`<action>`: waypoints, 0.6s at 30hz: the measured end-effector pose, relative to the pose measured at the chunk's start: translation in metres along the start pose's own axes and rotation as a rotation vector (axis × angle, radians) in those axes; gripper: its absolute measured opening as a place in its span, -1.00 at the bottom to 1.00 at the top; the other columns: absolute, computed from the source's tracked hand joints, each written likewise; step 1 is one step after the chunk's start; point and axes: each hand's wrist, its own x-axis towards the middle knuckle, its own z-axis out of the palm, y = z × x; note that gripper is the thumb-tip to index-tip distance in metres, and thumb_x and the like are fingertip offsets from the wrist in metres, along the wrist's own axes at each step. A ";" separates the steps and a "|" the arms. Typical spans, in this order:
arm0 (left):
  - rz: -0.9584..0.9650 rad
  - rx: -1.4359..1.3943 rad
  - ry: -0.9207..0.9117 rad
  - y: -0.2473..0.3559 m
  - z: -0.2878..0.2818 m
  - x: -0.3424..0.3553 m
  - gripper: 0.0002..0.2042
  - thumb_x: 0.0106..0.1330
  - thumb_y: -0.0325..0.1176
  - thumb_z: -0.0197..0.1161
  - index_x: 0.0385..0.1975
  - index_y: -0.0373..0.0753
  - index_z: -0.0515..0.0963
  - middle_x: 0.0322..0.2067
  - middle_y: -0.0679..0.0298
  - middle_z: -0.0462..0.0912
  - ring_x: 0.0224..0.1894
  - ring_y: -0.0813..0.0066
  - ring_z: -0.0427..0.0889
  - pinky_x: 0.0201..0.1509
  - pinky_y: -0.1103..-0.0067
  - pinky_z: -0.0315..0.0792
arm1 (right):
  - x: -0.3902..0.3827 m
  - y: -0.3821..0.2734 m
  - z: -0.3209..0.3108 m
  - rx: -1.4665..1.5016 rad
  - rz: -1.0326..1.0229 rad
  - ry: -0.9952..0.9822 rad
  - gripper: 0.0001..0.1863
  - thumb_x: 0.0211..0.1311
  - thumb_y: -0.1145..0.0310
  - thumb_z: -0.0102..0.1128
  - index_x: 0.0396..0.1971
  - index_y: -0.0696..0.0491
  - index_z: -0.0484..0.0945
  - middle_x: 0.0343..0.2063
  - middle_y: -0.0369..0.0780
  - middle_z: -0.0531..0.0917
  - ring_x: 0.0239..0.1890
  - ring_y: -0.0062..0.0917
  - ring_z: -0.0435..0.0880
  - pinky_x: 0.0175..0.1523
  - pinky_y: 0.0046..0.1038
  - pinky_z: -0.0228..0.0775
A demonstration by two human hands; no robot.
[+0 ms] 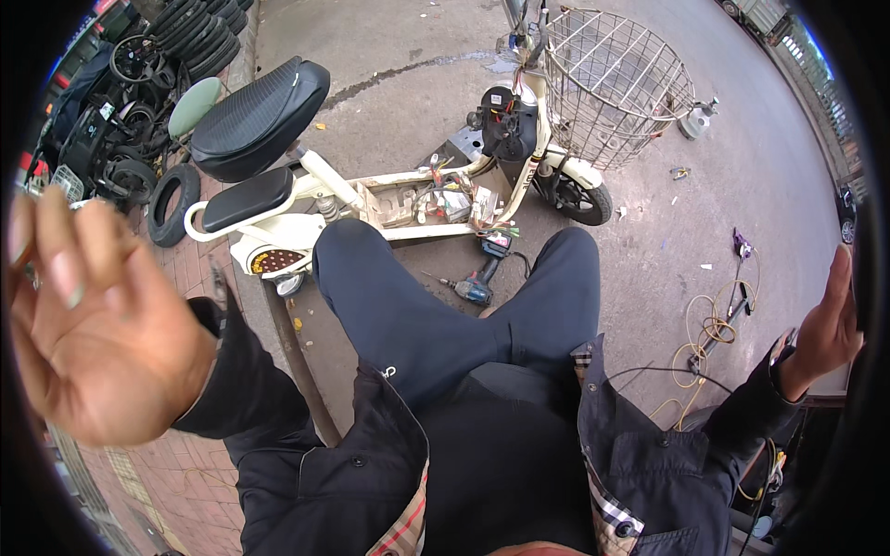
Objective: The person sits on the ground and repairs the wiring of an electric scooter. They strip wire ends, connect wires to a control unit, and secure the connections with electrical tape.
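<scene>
My left hand point(116, 343) is raised at the far left, palm showing. Its fingers are apart and a little blurred, with nothing in them. At the right rim my right hand point(828, 324) is held up edge-on with its fingers stretched out; the picture's dark border cuts off part of it. Both hands are away from the cream electric scooter point(332, 176), which stands across in front of my knees. Its floor compartment lies uncovered, with loose wires point(445, 193) and connectors showing. A blue and black cordless drill point(476, 287) rests on the ground between my legs.
A wire basket point(607, 102) sits at the scooter's front. Tyres point(190, 37) and scooter parts are piled at the far left. A coiled yellow hose point(714, 329) lies on the right, below a purple-headed tool point(741, 243). A spray bottle point(697, 120) stands beyond the basket.
</scene>
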 end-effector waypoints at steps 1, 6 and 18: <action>-0.046 0.036 0.112 -0.022 -0.007 -0.018 -0.64 0.56 -0.26 -0.09 0.06 -0.45 0.47 -0.10 0.12 0.43 -0.28 0.50 0.35 -0.38 0.64 0.27 | -0.016 0.021 0.005 0.035 0.180 0.021 -0.72 0.49 0.27 0.19 -0.12 0.21 0.66 -0.30 -0.22 0.60 -0.28 -0.65 0.49 -0.11 -0.59 0.37; -0.400 -0.035 0.429 -0.168 -0.042 -0.081 -0.78 0.49 -0.41 0.07 0.01 -0.38 0.48 -0.20 0.16 0.53 -0.38 0.59 0.47 -0.51 0.69 0.30 | -0.165 0.177 0.020 -0.229 0.938 -0.032 -0.48 0.47 -0.01 0.17 -0.44 0.22 0.58 -0.52 -0.27 0.56 -0.42 -0.60 0.42 -0.25 -0.49 0.31; -1.329 0.351 0.433 -0.343 -0.135 -0.226 -0.82 0.40 -0.39 0.22 -0.09 -0.30 0.59 -0.24 0.31 0.62 -0.31 0.62 0.56 -0.31 0.63 0.40 | -0.570 0.014 0.104 -0.394 1.478 -0.531 -0.60 0.37 0.11 0.08 -0.10 0.10 0.73 -0.19 0.06 0.75 -0.08 -0.13 0.73 0.05 -0.24 0.51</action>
